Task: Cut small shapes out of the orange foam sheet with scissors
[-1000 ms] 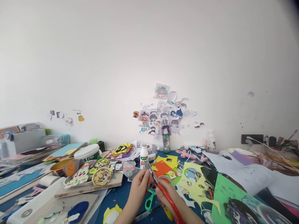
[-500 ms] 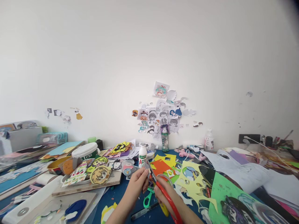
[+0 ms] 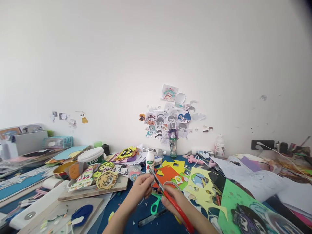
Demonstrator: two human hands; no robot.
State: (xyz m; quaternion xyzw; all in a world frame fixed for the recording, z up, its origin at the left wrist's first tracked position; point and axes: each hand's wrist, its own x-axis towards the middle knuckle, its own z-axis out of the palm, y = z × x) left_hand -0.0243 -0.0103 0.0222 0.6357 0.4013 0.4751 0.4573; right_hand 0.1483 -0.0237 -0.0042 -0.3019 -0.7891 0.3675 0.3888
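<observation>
My right hand (image 3: 179,202) is closed round the red handles of a pair of scissors (image 3: 170,198), whose blades point up and left. My left hand (image 3: 142,188) is pinched at the blade tips on something too small to make out. Both hands hover over a blue table (image 3: 136,214). Just beyond them lie an orange paper sheet (image 3: 168,174) and yellow cut-out scraps (image 3: 203,188). Under my hands rest green-handled scissors (image 3: 155,208) and a black pen (image 3: 152,218).
A small white bottle (image 3: 149,160) stands behind my hands. A wooden board with cartoon cut-outs (image 3: 97,185) lies at left, a white tub (image 3: 91,156) behind it. Green printed paper (image 3: 241,211) and white sheets (image 3: 253,182) cover the right. Stickers (image 3: 170,118) dot the wall.
Both hands have shifted slightly down and toward me with the red scissors; the small grey piece seen earlier at the blades is no longer visible. The view has moved a little.
</observation>
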